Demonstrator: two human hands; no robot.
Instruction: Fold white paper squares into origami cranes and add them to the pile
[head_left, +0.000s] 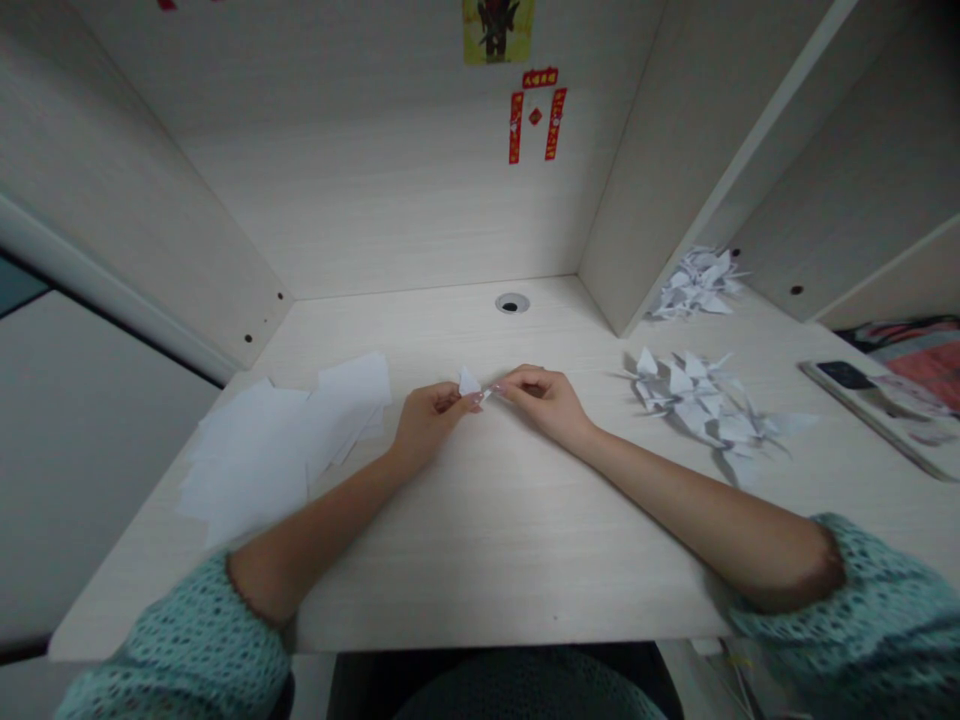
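Both hands meet over the middle of the pale wooden desk (pixel 495 520). My left hand (pixel 427 415) and my right hand (pixel 541 397) each pinch a small folded piece of white paper (pixel 472 385) between the fingertips, holding it just above the desk top. One pointed flap of the paper sticks up between the hands. Both sleeves are teal knit, pushed up the forearms.
Flat white paper sheets (pixel 285 440) lie at the left. A pile of folded white paper cranes (pixel 701 405) lies to the right, another pile (pixel 697 283) in the shelf niche behind. A phone (pixel 862 385) rests at the far right. A cable hole (pixel 512 302) sits at the back.
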